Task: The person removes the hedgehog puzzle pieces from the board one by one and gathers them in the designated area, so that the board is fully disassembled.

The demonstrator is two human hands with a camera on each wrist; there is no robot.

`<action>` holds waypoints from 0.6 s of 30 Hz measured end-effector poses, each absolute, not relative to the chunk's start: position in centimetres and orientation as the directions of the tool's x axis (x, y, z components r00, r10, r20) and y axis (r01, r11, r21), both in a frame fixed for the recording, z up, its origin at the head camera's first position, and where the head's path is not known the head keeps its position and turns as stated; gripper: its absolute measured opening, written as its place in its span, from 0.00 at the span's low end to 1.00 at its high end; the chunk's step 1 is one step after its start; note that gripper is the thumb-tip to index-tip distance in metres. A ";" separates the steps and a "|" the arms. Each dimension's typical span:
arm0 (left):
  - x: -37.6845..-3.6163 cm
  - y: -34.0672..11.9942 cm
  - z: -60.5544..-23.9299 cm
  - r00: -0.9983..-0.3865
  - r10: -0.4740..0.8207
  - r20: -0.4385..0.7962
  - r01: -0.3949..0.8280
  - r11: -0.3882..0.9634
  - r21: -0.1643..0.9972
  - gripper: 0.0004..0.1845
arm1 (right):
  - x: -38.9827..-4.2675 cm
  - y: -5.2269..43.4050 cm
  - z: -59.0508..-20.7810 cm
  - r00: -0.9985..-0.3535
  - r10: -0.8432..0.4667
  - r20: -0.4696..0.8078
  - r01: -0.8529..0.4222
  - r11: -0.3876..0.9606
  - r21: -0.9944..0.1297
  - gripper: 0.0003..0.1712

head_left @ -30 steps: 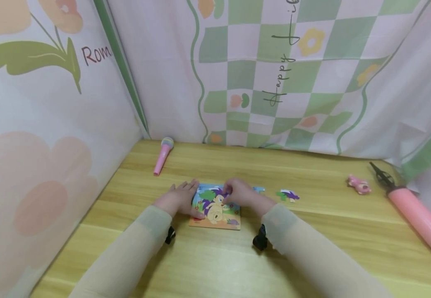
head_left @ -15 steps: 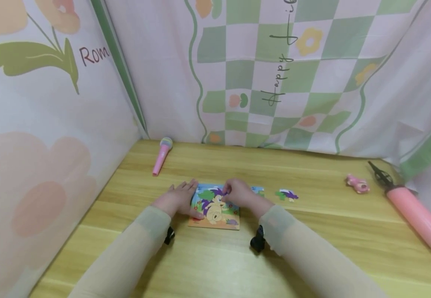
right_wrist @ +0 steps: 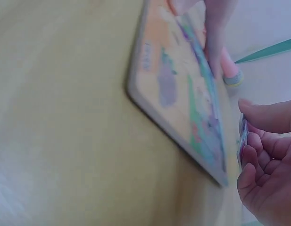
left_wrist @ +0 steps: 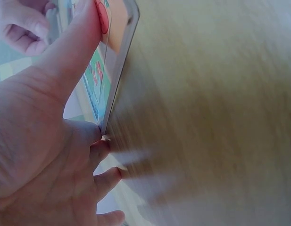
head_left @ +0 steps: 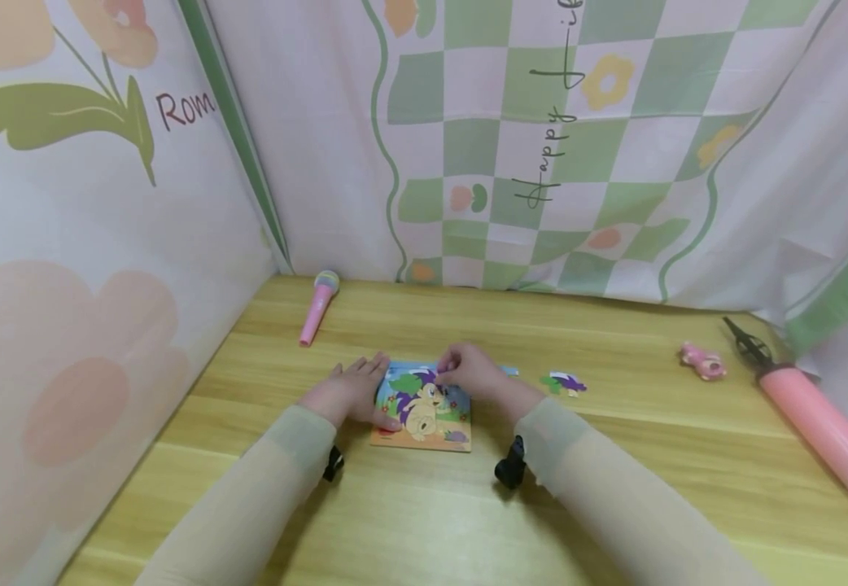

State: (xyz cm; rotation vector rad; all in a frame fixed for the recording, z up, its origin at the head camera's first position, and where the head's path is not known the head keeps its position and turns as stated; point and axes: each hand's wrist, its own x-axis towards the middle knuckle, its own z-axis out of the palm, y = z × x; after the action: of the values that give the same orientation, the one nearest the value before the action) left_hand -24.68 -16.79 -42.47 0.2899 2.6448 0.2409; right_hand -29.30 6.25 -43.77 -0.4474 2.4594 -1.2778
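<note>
A colourful picture puzzle board (head_left: 424, 417) lies flat on the wooden table (head_left: 614, 456). My left hand (head_left: 356, 389) rests flat along its left edge, fingers straight, thumb (left_wrist: 74, 47) pressing on the board (left_wrist: 118, 70). My right hand (head_left: 448, 373) hovers over the board's far right corner and pinches a small puzzle piece (right_wrist: 242, 137) between thumb and fingers, just off the board's edge (right_wrist: 183, 108). A loose purple and green piece (head_left: 566, 382) lies to the right. A bluish piece (head_left: 509, 371) peeks out behind my right hand.
A pink toy microphone (head_left: 319, 307) lies at the back left. At the far right are a small pink toy (head_left: 705, 361), a black-handled tool (head_left: 746, 342) and a pink pump (head_left: 823, 430). Printed cloth walls close off the left and the back.
My right hand has drawn slightly away from me, toward the board's far edge, with the piece in its fingers. The left hand and the board have stayed put.
</note>
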 end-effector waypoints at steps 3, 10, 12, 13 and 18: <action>-24.7 -16.8 -42.5 -0.870 0.241 -0.430 0.162 0.964 0.213 0.65 | -29.5 7.1 -42.8 -0.899 -0.423 -0.118 -0.136 0.524 -0.841 0.07; -24.5 -16.7 -42.3 -0.869 0.241 -0.433 0.155 0.962 0.226 0.65 | -30.4 12.0 -40.2 -0.912 -0.409 -0.032 -0.226 0.566 -0.793 0.10; -24.5 -16.6 -42.2 -0.869 0.241 -0.432 0.153 0.961 0.229 0.65 | -30.7 14.0 -39.5 -0.918 -0.396 -0.020 -0.237 0.588 -0.774 0.09; -24.4 -16.6 -42.2 -0.869 0.241 -0.432 0.153 0.962 0.228 0.65 | -30.7 15.1 -39.2 -0.921 -0.389 -0.016 -0.239 0.596 -0.767 0.09; -24.4 -16.7 -42.3 -0.870 0.242 -0.430 0.153 0.961 0.231 0.64 | -30.2 21.0 -38.1 -0.930 -0.368 -0.016 -0.229 0.611 -0.758 0.12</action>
State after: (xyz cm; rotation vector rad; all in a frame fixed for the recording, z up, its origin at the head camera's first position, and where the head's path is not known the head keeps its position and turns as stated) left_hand -24.44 -16.67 -42.33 0.2813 2.6418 0.2616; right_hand -30.24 20.95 -38.13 -0.4978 2.6641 -1.2164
